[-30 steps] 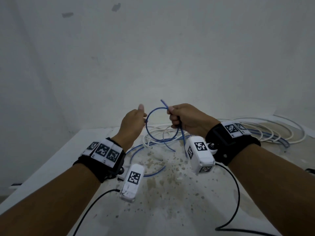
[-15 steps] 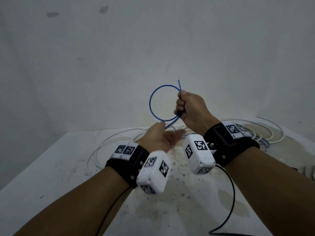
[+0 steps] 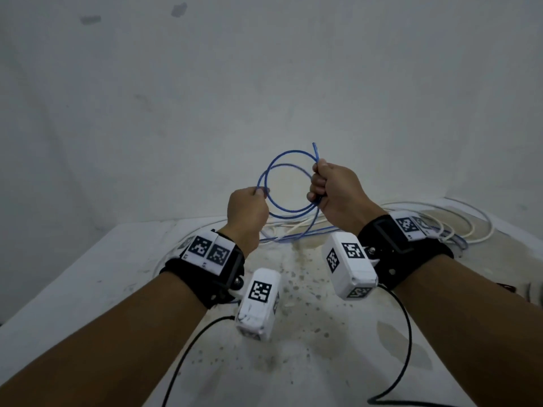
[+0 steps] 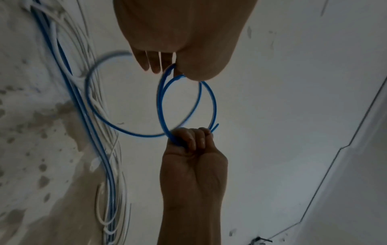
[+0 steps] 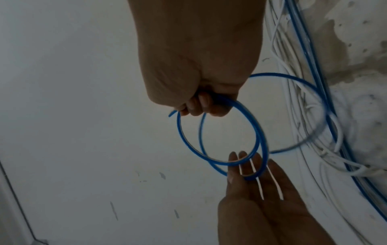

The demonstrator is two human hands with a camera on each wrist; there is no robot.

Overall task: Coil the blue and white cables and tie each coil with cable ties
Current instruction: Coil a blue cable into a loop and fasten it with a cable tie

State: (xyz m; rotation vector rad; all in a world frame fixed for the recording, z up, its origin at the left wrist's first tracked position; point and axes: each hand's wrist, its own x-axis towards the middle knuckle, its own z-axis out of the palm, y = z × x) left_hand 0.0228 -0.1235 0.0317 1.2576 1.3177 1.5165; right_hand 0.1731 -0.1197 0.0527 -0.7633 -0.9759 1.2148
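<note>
Gripping the thin blue plastic-sheathed cable (image 3: 289, 183) in both hands, I hold two round loops of it up in the air above the stained white table (image 3: 88, 277), in front of the pale wall (image 3: 264, 69). My right hand (image 3: 335, 190) is clenched in a fist round the right side of the loops, where the strands cross, and the cut end of the cable sticks up past my thumb. My left hand (image 3: 248, 211) pinches the left side of the loops between thumb and fingers, the other fingers fairly straight. From my right fist the rest of the blue cable runs down to the table, where it lies tangled with the loose white cable (image 3: 440, 218) along the far edge.
</note>
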